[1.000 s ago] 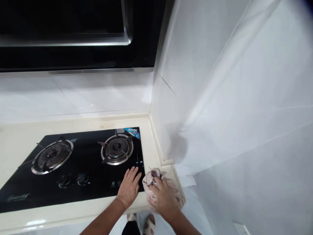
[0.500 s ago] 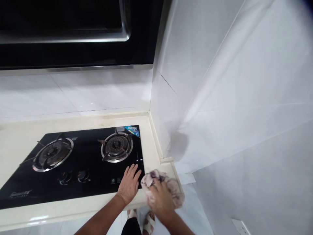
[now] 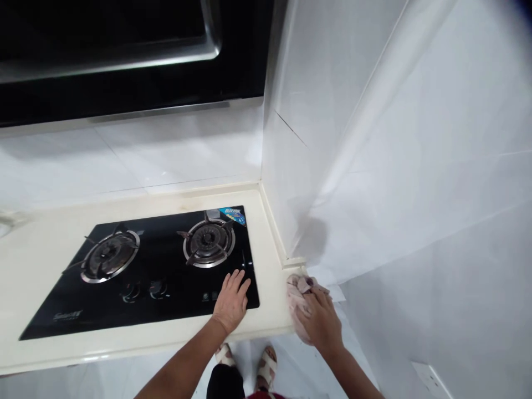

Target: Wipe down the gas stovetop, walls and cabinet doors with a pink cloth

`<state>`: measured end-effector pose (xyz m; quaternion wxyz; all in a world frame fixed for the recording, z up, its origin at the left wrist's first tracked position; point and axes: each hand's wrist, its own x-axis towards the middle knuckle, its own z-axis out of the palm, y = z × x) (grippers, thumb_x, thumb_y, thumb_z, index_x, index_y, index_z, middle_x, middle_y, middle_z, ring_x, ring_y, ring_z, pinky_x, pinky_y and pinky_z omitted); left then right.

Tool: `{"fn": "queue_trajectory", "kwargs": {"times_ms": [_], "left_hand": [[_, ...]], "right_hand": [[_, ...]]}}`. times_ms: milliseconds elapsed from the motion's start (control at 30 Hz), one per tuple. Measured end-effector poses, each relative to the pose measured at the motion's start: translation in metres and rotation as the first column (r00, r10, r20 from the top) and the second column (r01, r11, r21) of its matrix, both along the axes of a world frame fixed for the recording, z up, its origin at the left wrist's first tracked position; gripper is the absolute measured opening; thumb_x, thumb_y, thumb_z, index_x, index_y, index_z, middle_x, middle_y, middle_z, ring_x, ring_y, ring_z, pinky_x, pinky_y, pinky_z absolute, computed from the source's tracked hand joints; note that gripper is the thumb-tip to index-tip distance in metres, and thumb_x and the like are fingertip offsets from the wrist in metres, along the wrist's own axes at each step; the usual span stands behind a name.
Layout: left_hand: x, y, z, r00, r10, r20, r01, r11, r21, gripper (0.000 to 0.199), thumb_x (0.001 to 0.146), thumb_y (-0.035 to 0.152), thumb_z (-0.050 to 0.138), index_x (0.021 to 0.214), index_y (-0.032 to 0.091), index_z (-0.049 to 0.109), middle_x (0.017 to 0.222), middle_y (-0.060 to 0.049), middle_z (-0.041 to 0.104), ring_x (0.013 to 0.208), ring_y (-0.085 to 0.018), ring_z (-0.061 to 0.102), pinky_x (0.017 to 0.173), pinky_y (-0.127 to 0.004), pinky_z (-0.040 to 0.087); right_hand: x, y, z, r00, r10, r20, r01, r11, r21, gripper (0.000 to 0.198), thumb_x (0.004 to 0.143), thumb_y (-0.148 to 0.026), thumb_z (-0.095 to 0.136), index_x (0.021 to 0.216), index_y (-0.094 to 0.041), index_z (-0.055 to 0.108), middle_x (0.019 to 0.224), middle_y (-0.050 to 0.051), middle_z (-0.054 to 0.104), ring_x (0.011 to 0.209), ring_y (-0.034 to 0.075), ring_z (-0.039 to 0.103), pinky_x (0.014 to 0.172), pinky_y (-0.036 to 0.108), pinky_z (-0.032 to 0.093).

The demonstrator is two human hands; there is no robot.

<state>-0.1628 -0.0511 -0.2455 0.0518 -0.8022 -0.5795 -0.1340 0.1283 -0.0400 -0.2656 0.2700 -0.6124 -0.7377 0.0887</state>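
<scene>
My left hand lies flat, fingers stretched, on the front right corner of the black glass gas stove. In my right hand is a crumpled pale pink cloth with dark purple patches. The cloth rests at the right end of the cream countertop, against its edge, and part of it hangs over the front. My fingers cover some of the cloth.
Two burners with metal pan supports sit on the stove, the right burner nearer my hands. A dark range hood overhangs the back. White wall rises on the right, with a socket low down.
My right hand has moved the cloth to the right, from beside the stove to the countertop's end. My left hand stays on the stove; the whole view has shifted slightly.
</scene>
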Motion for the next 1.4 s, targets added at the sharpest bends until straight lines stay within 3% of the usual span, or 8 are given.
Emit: {"fn": "queue_trajectory", "kwargs": {"times_ms": [133,233,433,667,967,1067,1233,1400], "left_hand": [[-0.002,0.000,-0.005,0.998,-0.014,0.054,0.013,1.000,0.019,0.056,0.084,0.004,0.046,0.137,0.017,0.058,0.152,-0.016,0.050,0.149,-0.032,0.036,0.116,-0.064,0.041],[-0.003,-0.002,-0.008,0.991,-0.041,0.129,0.032,0.997,0.065,0.054,0.080,0.000,0.044,0.128,0.016,0.063,0.144,-0.016,0.056,0.146,-0.030,0.041,0.115,-0.061,0.044],[-0.039,-0.058,0.004,0.959,-0.063,0.278,0.011,0.983,0.185,0.038,0.092,0.007,0.040,0.117,0.020,0.067,0.135,-0.013,0.059,0.143,-0.027,0.042,0.112,-0.055,0.048],[-0.147,-0.143,0.021,0.957,0.197,0.212,-0.234,0.958,0.168,0.034,0.093,0.010,0.044,0.117,0.023,0.065,0.133,-0.012,0.058,0.132,-0.028,0.050,0.104,-0.052,0.052],[-0.218,-0.139,0.013,0.961,0.186,0.202,-0.233,0.942,0.243,0.026,0.095,0.013,0.049,0.113,0.021,0.066,0.115,-0.010,0.063,0.113,-0.025,0.058,0.094,-0.042,0.051],[-0.224,-0.136,0.009,0.965,0.179,0.193,-0.222,0.947,0.231,0.025,0.097,0.017,0.049,0.114,0.022,0.067,0.113,-0.009,0.064,0.110,-0.025,0.059,0.090,-0.041,0.049],[-0.243,-0.135,0.014,0.970,0.061,0.234,-0.098,0.983,0.153,0.029,0.099,0.017,0.043,0.118,0.022,0.065,0.111,-0.008,0.068,0.098,-0.021,0.060,0.081,-0.035,0.049],[-0.256,-0.133,0.015,0.984,-0.007,0.180,-0.017,0.991,0.130,0.026,0.098,0.017,0.045,0.111,0.022,0.066,0.115,-0.008,0.068,0.102,-0.022,0.060,0.082,-0.035,0.047]], "right_hand": [[-0.036,0.008,0.024,0.931,-0.051,-0.361,-0.036,0.972,-0.232,0.029,0.085,-0.040,0.053,0.105,-0.025,0.068,0.104,0.006,0.071,0.095,0.025,0.066,0.087,0.039,0.054],[-0.075,0.024,0.047,0.872,0.019,-0.490,-0.122,0.976,-0.179,0.032,0.086,-0.041,0.053,0.109,-0.023,0.066,0.105,0.005,0.070,0.096,0.022,0.065,0.087,0.035,0.053],[-0.153,0.061,0.049,0.958,0.286,0.021,-0.287,0.957,0.049,0.041,0.084,-0.033,0.060,0.124,-0.025,0.065,0.139,0.008,0.057,0.117,0.027,0.051,0.102,0.043,0.040],[-0.190,0.102,0.051,0.965,0.148,0.215,-0.143,0.989,-0.039,0.036,0.091,-0.036,0.055,0.123,-0.022,0.064,0.134,0.012,0.057,0.112,0.030,0.048,0.094,0.044,0.036],[-0.212,-0.007,0.044,0.956,0.026,0.294,-0.014,0.999,-0.042,0.031,0.091,-0.032,0.053,0.115,-0.019,0.068,0.137,0.017,0.053,0.109,0.034,0.050,0.095,0.051,0.037],[-0.259,-0.036,0.055,0.948,0.182,0.260,-0.143,0.976,-0.163,0.038,0.086,-0.032,0.061,0.122,-0.025,0.066,0.139,0.012,0.054,0.110,0.034,0.049,0.094,0.053,0.038],[-0.336,-0.080,0.060,0.853,0.510,0.106,-0.481,0.850,-0.216,0.043,0.083,-0.045,0.070,0.123,-0.031,0.064,0.150,0.005,0.048,0.119,0.034,0.045,0.099,0.053,0.036],[-0.309,-0.077,0.049,0.841,0.531,0.099,-0.502,0.837,-0.217,0.038,0.085,-0.048,0.068,0.120,-0.034,0.065,0.148,0.002,0.051,0.121,0.032,0.045,0.104,0.053,0.031]]}}
